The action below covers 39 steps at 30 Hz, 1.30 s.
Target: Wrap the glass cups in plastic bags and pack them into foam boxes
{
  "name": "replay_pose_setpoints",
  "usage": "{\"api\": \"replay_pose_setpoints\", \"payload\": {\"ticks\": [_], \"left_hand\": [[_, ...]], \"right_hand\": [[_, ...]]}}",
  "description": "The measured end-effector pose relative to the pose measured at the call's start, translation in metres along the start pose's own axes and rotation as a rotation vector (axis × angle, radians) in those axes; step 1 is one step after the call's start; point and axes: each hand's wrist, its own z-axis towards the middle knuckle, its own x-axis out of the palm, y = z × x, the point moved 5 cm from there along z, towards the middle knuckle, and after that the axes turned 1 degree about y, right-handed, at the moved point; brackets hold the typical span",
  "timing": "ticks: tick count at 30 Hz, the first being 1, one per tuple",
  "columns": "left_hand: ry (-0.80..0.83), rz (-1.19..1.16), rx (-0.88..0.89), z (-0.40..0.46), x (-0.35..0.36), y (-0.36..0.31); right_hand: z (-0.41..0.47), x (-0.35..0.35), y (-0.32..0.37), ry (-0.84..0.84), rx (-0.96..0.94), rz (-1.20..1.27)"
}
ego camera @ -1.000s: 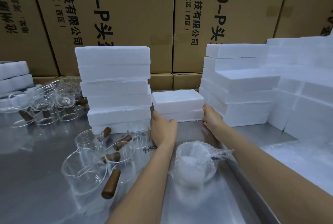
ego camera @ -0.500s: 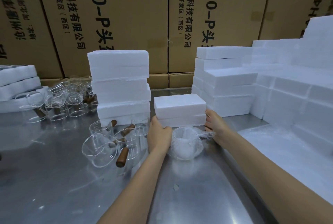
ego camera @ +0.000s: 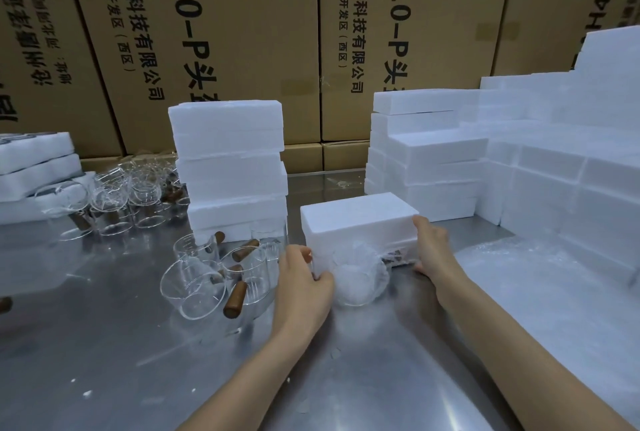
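Observation:
A closed white foam box sits on the steel table in front of me. My left hand grips its left end and my right hand grips its right end, thumbs on the box's sides. A glass cup wrapped in a plastic bag stands against the box's near face, between my hands. Bare glass cups with wooden handles lie clustered left of my left hand.
A stack of foam boxes rises behind the bare cups. More foam boxes are piled at the right and far left. More glass cups stand at the back left. Cardboard cartons line the wall.
Both hands have pulled the foam box across the table toward me, up against the wrapped cup. My view has shifted slightly.

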Motion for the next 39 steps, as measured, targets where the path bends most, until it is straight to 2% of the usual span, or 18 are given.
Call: {"api": "replay_pose_setpoints", "payload": {"ticks": [3, 5, 9, 12, 16, 19, 22, 24, 28, 32, 39], "left_hand": [[0.000, -0.060, -0.027, 0.001, -0.002, -0.003], [-0.008, -0.179, -0.073, 0.003, -0.004, -0.005], [0.034, -0.467, -0.086, 0.008, -0.002, -0.011], [0.110, -0.548, -0.048, 0.019, 0.000, -0.018], [0.165, -0.535, -0.015, 0.032, 0.007, -0.023], [0.191, -0.450, -0.002, 0.040, 0.012, -0.018], [0.210, -0.434, 0.049, 0.045, 0.016, -0.010], [0.186, -0.417, 0.079, 0.045, 0.016, -0.008], [0.076, -0.526, 0.047, 0.046, 0.008, -0.008], [-0.014, -0.710, -0.036, 0.043, 0.001, -0.012], [-0.006, -0.767, -0.084, 0.047, 0.005, -0.006]], "right_hand": [[-0.003, -0.003, 0.003, -0.033, 0.017, -0.032], [-0.004, -0.003, 0.002, -0.044, 0.039, -0.046], [-0.010, -0.005, 0.009, -0.133, -0.038, -0.092], [-0.020, -0.010, 0.018, -0.181, -0.115, -0.100], [-0.024, -0.012, 0.023, -0.103, -0.144, -0.195], [-0.022, -0.014, 0.021, -0.034, -0.043, -0.416], [-0.024, -0.012, 0.017, 0.083, -0.031, -0.667], [-0.028, -0.009, 0.015, 0.158, 0.001, -0.718], [-0.035, -0.006, 0.011, 0.274, 0.157, -0.597], [-0.041, -0.003, 0.011, 0.343, 0.201, -0.505], [-0.043, 0.003, 0.007, 0.329, 0.217, -0.343]]}}
